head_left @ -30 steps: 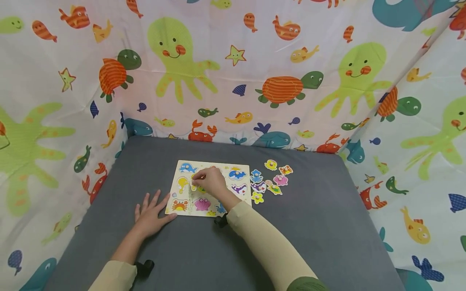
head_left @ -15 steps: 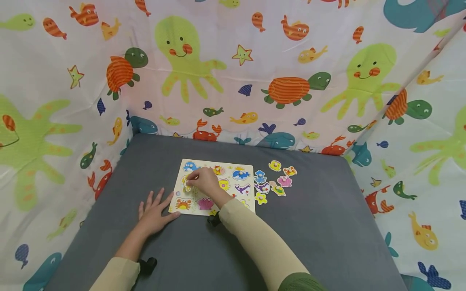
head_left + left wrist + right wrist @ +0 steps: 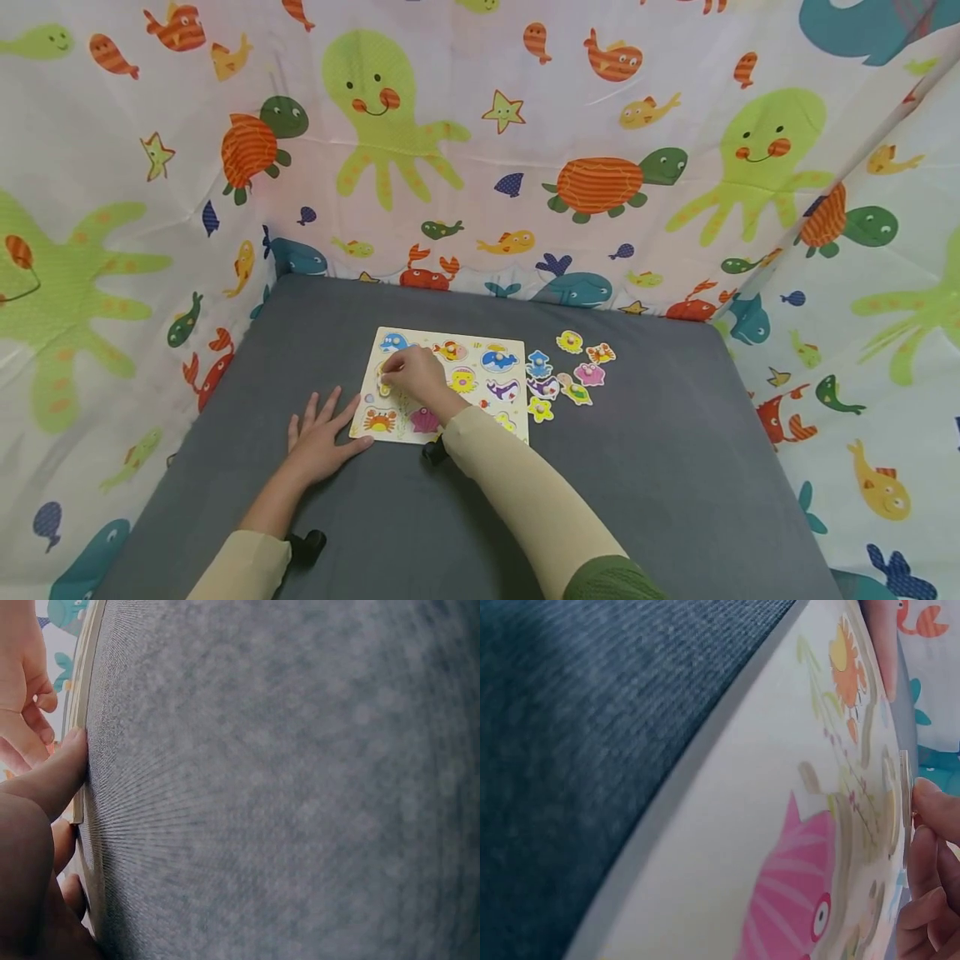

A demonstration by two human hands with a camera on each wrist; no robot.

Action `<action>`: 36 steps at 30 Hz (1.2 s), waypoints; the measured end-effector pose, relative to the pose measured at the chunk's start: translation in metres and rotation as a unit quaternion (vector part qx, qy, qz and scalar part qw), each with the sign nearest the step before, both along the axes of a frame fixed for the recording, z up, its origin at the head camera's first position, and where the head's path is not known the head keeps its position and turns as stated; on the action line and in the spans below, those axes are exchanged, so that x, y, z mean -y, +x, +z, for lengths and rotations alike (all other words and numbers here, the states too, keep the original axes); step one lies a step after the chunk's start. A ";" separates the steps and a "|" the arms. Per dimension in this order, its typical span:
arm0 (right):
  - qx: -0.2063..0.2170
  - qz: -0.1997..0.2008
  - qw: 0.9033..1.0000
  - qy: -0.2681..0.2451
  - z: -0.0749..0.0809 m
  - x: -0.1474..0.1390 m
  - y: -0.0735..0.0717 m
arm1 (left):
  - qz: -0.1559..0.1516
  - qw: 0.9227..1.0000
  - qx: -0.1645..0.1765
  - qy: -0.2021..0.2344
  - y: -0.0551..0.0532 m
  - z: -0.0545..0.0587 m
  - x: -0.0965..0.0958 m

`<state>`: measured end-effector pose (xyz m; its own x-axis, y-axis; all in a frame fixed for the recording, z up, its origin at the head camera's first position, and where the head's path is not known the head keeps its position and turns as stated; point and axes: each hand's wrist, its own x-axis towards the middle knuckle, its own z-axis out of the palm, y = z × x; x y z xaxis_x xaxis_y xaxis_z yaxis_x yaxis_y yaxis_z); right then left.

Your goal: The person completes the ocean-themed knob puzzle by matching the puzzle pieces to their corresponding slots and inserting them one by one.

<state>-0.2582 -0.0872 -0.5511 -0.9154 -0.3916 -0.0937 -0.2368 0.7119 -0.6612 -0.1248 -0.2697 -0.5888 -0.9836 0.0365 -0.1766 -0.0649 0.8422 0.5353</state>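
A wooden knob puzzle board (image 3: 423, 337) with sea-animal pictures lies on the grey cloth. My right hand (image 3: 420, 375) is over its left part, thumb and fingertips pinching a yellow puzzle piece (image 3: 384, 385). In the right wrist view that piece (image 3: 906, 810) stands edge-on, close over the board's recesses; the fingers hide much of it. My left hand (image 3: 318, 450) rests at the board's lower left corner with its fingers spread. The left wrist view shows the left thumb (image 3: 64, 769) against the board's edge (image 3: 81, 697).
Several loose puzzle pieces (image 3: 588, 374) lie right of the board, among them a blue octopus piece (image 3: 538, 364) and a yellow star piece (image 3: 540, 409). A curtain (image 3: 480, 192) printed with sea animals stands behind and beside the grey-covered table (image 3: 675, 467).
My right hand has moved a little left across the board with the yellow piece, to the left-hand recess. My left hand keeps its place at the corner; the head view has shifted slightly.
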 end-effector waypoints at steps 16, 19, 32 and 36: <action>0.003 -0.005 1.000 -0.016 -0.012 0.009 -0.004 | 0.005 1.000 0.001 0.002 0.001 0.002 0.000; 0.005 0.000 1.000 -0.025 -0.014 0.008 -0.005 | 0.004 1.000 0.004 0.001 0.000 0.002 -0.001; 0.033 0.015 0.999 -0.023 -0.008 0.005 -0.003 | 0.005 1.000 0.010 0.003 0.002 0.007 -0.002; 0.030 0.012 0.999 -0.025 -0.005 0.002 -0.001 | 0.004 1.000 0.011 0.003 0.001 0.006 -0.002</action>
